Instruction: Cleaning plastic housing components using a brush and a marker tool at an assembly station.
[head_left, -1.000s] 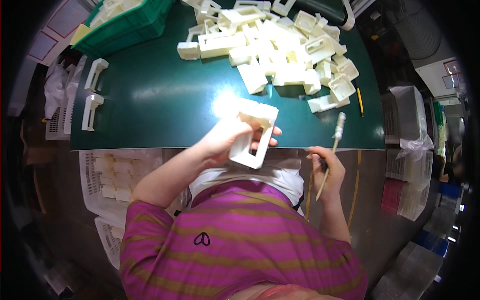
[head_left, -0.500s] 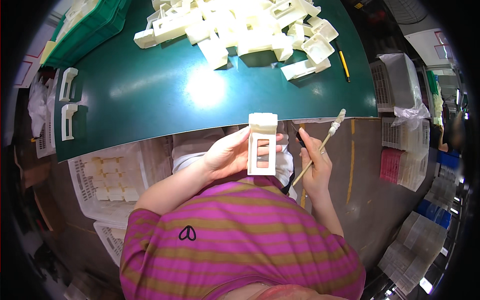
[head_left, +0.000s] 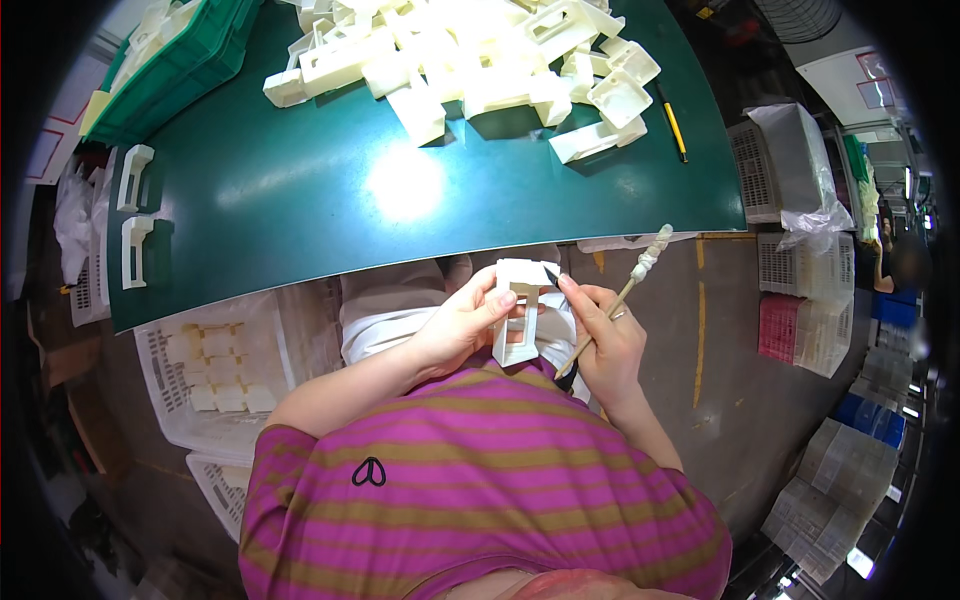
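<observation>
My left hand (head_left: pixel 462 325) grips a cream-white plastic frame (head_left: pixel 520 270) with a rectangular opening, tilted in front of my lap just off the table's near edge. Its thumb presses on the frame's side. My right hand (head_left: pixel 610 345) is closed round a thin wooden stick (head_left: pixel 628 290) whose upper end is wrapped in lumpy whitish material. Between that hand's thumb and forefinger is also a small dark tool (head_left: pixel 552 271), at the frame's upper right corner. Most of this tool is hidden by the fingers, so its kind is unclear.
On the green table (head_left: pixel 300 215) lies a heap of similar white parts (head_left: pixel 480 60), beside a yellow pen-like tool (head_left: pixel 675 130). Two frames (head_left: pixel 135 250) stand at the left edge, near a green crate (head_left: pixel 190 75). A white basket of parts (head_left: pixel 160 385) sits below left; stacked baskets (head_left: pixel 785 265) stand right.
My right hand has moved left to the frame, bringing the small dark tool to its upper corner. The frame has turned and dropped slightly, and my left thumb now lies across its side.
</observation>
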